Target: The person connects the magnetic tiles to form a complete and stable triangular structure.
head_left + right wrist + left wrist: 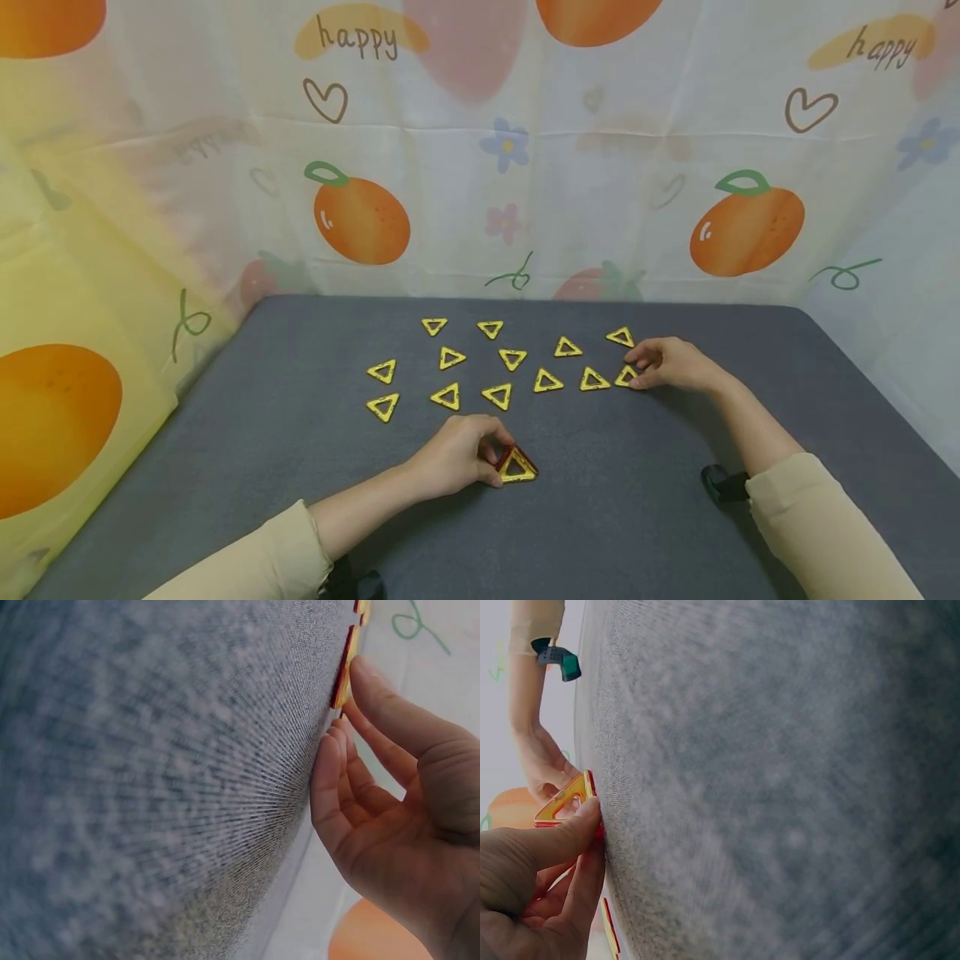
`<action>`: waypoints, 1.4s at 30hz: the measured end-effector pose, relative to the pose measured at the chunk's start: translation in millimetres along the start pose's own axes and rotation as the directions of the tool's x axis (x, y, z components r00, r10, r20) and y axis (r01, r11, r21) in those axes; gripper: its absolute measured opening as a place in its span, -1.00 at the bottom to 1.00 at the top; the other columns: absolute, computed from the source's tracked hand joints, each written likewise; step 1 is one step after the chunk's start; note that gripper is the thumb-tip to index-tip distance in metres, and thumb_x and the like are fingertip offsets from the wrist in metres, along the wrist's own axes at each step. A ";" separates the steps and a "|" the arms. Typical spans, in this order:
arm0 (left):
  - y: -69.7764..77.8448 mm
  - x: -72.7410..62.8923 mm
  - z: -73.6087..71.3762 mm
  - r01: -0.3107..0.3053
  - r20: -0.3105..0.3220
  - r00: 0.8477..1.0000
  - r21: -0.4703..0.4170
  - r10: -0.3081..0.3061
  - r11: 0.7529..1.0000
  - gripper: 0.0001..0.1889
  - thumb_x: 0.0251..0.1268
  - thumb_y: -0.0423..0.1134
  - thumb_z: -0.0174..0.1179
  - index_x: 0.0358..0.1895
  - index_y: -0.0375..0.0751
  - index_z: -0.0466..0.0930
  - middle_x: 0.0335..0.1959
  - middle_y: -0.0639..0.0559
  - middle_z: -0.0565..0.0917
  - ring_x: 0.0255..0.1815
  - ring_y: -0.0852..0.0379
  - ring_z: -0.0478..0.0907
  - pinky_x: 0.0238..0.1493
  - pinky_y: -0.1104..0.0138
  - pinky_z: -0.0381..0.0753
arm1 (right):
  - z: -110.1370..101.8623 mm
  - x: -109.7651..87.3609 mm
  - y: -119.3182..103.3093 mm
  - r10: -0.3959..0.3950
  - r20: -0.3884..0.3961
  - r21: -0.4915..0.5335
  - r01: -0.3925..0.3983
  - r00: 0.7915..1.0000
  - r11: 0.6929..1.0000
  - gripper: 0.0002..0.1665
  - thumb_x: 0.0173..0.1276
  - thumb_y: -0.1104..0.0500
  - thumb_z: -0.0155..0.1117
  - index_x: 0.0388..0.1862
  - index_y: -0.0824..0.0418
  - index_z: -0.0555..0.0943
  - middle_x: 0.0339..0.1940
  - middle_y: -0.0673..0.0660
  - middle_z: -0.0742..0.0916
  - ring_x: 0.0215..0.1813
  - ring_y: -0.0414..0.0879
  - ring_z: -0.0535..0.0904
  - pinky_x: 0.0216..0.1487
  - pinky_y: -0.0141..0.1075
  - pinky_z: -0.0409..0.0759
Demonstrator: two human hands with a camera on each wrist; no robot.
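My left hand (pixel 457 454) pinches a small pyramid-like shape of triangular tiles (pixel 519 467), at the front middle of the table in the head view. Its front face is yellow with an open centre, and red shows along the sides. In the left wrist view, thumb and fingers hold the tiles (pixel 564 801) at one edge. Farther right, my right hand (pixel 678 365) reaches over a flat yellow triangular tile (pixel 627 377). The thumb is at its right corner and the fingers are above it, apart from the thumb. The right wrist view shows a red-edged tile (pixel 346 667) beside the thumb tip.
Several yellow triangular tiles, such as one (pixel 383 407) at left and one (pixel 620 337) at back right, lie flat in loose rows on the dark grey table (pixel 600 517). A printed curtain (pixel 450 167) hangs behind the table's far edge.
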State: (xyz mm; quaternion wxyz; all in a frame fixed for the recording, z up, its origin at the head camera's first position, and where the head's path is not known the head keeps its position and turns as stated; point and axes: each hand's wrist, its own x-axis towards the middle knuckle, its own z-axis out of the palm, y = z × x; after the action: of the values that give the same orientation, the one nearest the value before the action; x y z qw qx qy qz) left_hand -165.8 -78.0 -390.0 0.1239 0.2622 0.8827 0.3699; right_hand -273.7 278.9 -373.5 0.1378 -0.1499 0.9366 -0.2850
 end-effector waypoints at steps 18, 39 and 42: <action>2.1 -1.2 -0.5 0.002 0.002 1.000 -0.010 -0.002 1.000 -0.60 -0.10 -0.43 0.53 -0.10 -0.23 0.66 -0.20 -0.05 0.70 -0.35 0.29 0.60 -0.36 0.47 0.56 | 0.8 -0.2 -4.3 0.002 -0.012 -0.004 -0.002 1.000 1.000 -0.51 0.24 0.10 0.46 0.08 0.27 0.59 -0.01 0.25 0.66 0.04 0.06 0.56 -0.06 -0.16 0.59; 2.7 -1.5 -0.3 -0.008 -0.008 1.000 0.002 0.008 1.000 -0.60 -0.11 -0.43 0.53 -0.11 -0.25 0.66 -0.21 -0.05 0.70 -0.34 0.24 0.62 -0.36 0.46 0.56 | -5.8 -2.4 0.3 -0.066 0.057 0.188 0.055 0.996 0.981 -0.69 0.39 0.27 0.26 0.04 0.36 0.46 -0.40 0.17 0.65 -0.34 -0.12 0.65 -0.22 -0.27 0.71; 2.8 -1.7 -0.2 -0.019 -0.011 1.000 0.008 0.019 1.000 -0.60 -0.12 -0.43 0.54 -0.12 -0.25 0.66 -0.21 -0.05 0.70 -0.34 0.24 0.62 -0.36 0.46 0.56 | -7.4 -3.6 -1.8 -0.054 0.026 0.189 0.048 0.998 0.981 -0.75 0.41 0.24 0.25 -0.01 0.34 0.52 -0.33 0.18 0.69 -0.29 -0.12 0.68 -0.19 -0.26 0.72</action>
State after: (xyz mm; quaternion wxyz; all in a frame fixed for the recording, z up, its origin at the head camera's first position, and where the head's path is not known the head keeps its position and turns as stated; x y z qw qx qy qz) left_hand -163.4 -77.5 -387.9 0.1145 0.2689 0.8823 0.3690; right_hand -272.6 282.4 -365.9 0.1585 -0.1645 0.8991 -0.3733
